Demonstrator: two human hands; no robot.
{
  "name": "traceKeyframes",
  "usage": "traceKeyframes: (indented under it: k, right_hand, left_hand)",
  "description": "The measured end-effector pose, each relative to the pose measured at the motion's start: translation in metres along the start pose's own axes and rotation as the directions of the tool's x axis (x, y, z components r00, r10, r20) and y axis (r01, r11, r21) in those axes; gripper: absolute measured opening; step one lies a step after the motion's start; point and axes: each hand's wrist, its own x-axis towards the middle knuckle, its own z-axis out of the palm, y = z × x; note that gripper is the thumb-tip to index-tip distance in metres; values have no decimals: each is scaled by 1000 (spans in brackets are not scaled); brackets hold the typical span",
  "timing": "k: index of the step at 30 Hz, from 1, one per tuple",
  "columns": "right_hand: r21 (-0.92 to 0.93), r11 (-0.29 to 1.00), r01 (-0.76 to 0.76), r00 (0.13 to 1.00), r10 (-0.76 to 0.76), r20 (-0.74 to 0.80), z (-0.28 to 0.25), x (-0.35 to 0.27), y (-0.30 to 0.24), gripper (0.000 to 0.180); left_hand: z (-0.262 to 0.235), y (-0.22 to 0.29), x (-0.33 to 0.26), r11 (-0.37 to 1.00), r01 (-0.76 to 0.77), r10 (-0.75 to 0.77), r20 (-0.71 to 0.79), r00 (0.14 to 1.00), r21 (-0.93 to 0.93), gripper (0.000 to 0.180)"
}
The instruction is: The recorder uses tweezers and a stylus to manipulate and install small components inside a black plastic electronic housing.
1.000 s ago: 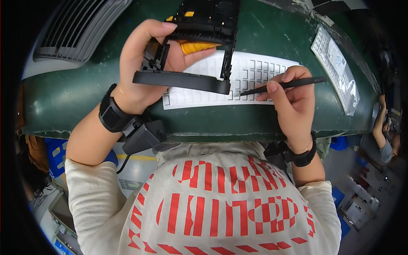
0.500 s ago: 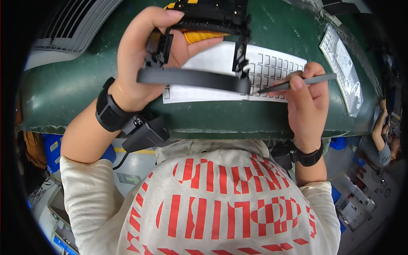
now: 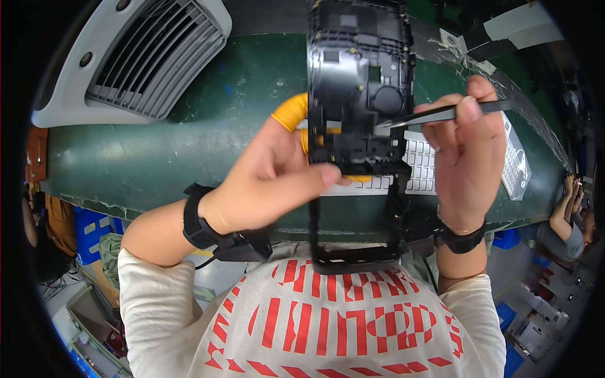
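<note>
At far left, a grey vented housing [image 3: 135, 60] lies on the green work surface [image 3: 157, 151], well apart from my hands.

My left hand [image 3: 271, 179] is closed around the black plastic frame [image 3: 359, 94]. The thumb presses across the lower front edge of the upper section; the other fingers pass behind it. One finger wears an orange finger cot [image 3: 291, 113], which shows at the frame's left edge. A black wrist strap [image 3: 196, 223] sits on my left wrist, with a black module hanging below it.

The frame is held upright in the air above the surface, at picture centre. Its upper section is a panel with square and round cut-outs. Its lower section is an open rectangular loop that reaches down to my chest.

A white sheet with a printed grid [image 3: 419, 167] lies flat on the surface behind the frame.

My right hand [image 3: 463, 157] is closed on black tweezers [image 3: 441, 114], pinched between thumb and fingers. The tips point left and meet the frame beside the round cut-out. A black band circles the right wrist.

At far right, a clear bag [image 3: 517, 167] lies on the surface.
</note>
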Motion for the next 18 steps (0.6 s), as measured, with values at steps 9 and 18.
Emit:
traceKeyframes:
  k: [9,18]
  right_hand:
    - [46,999,-16,1000,15,6,3,-7,15,30]
    - [-139,990,12,1000,-12,4,9,-10,15,22]
  left_hand:
    - [6,-2,-8,971,192,-202,55,978,145,70]
    - [6,-12,-7,995,51,-61,122,991,86,70]
